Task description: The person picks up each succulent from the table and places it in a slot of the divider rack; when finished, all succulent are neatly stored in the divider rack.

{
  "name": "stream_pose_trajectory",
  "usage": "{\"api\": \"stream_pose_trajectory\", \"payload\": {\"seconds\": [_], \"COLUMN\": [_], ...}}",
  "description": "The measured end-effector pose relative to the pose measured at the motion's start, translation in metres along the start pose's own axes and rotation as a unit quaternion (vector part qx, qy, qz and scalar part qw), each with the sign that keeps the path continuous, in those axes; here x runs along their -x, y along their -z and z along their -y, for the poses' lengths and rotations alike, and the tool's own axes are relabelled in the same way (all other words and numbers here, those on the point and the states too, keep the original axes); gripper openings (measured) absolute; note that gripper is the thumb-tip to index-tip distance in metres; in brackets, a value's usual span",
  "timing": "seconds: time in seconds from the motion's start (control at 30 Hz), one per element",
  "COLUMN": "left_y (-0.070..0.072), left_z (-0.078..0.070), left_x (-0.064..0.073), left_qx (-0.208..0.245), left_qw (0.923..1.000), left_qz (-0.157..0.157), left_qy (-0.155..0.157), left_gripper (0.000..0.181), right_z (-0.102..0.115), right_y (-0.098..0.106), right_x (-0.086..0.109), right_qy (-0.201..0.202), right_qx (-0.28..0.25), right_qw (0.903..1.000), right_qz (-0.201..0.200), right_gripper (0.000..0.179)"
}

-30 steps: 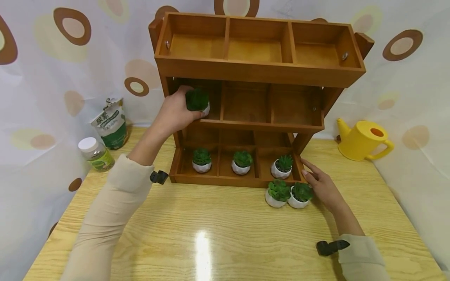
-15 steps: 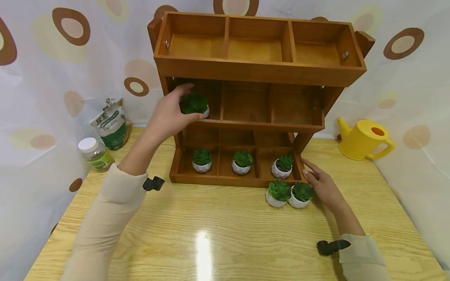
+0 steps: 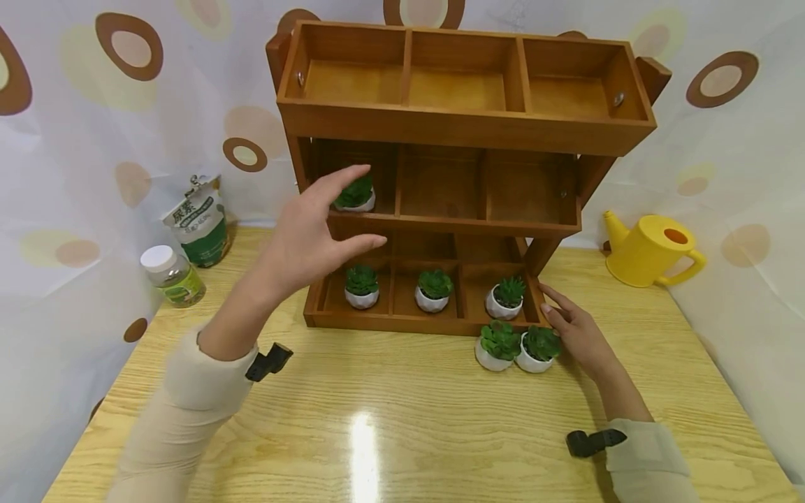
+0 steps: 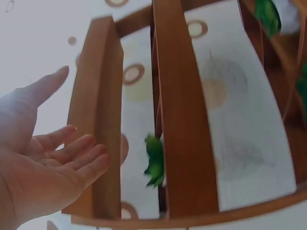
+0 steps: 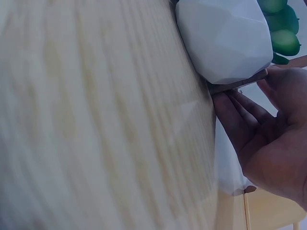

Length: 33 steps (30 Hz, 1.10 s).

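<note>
My left hand point(image 3: 305, 241) is in front of the middle tier's left section, thumb and fingers spread apart, holding nothing. Behind its fingertips a potted succulent point(image 3: 356, 199) sits in that section, partly hidden. In the left wrist view the open left hand point(image 4: 57, 163) is apart from the wooden shelf point(image 4: 187, 120). My right hand point(image 3: 578, 335) grips the right end of the bottom tier of the wooden shelf point(image 3: 402, 323). The right wrist view has the right hand's point(image 5: 273, 129) thumb and fingers on either side of a board, beside a white pot point(image 5: 225, 43).
Potted succulents point(image 3: 361, 286) stand in each bottom section; two more, a left one point(image 3: 493, 358) and a right one point(image 3: 534, 360), stand before the shelf. A yellow watering can point(image 3: 650, 250) is at right. A jar point(image 3: 176, 279) and a pouch point(image 3: 200, 227) are at left.
My left hand has let go of the succulent in the middle tier's left section and drawn back toward me, fingers spread. The right hand has stayed on the shelf's end.
</note>
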<state>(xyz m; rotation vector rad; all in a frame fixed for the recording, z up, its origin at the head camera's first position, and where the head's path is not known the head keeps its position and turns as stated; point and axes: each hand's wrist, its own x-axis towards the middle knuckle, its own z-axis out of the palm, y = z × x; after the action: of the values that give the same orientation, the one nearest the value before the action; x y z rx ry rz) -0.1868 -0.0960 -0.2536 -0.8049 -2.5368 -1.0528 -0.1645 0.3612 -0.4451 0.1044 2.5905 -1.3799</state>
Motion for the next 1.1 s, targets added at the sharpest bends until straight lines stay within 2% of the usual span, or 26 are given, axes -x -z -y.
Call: {"api": "stream_pose_trajectory", "payload": {"seconds": [0.27,0.47,0.77,1.1], "left_y": [-0.032,-0.058,-0.106,-0.149], "left_z": [-0.004,-0.003,0.000,0.008], "left_x": [0.024,0.036,0.048,0.051], "left_qx": [0.054,0.094,0.153,0.194], "left_qw": [0.9961,0.9887,0.9664,0.9447], "left_qz": [0.068,0.114,0.195,0.244], "left_qy": [0.017,0.027,0.068,0.103], "left_gripper": [0.085,0.082,0.080,0.077], "right_z": [-0.003,-0.003,0.000,0.001], "right_y": [-0.002,-0.002,-0.003,-0.001], "right_x": [-0.001,-0.002,0.001,-0.001], "right_qy": [0.005,-0.001,0.000,0.009], "right_qx": [-0.003,-0.007,-0.001,-0.002], "right_qw": [1.0000,1.0000,1.0000,1.0000], "right_qz": [-0.001,0.000,-0.004,-0.001], "right_gripper": [0.060,0.058,0.061,0.060]}}
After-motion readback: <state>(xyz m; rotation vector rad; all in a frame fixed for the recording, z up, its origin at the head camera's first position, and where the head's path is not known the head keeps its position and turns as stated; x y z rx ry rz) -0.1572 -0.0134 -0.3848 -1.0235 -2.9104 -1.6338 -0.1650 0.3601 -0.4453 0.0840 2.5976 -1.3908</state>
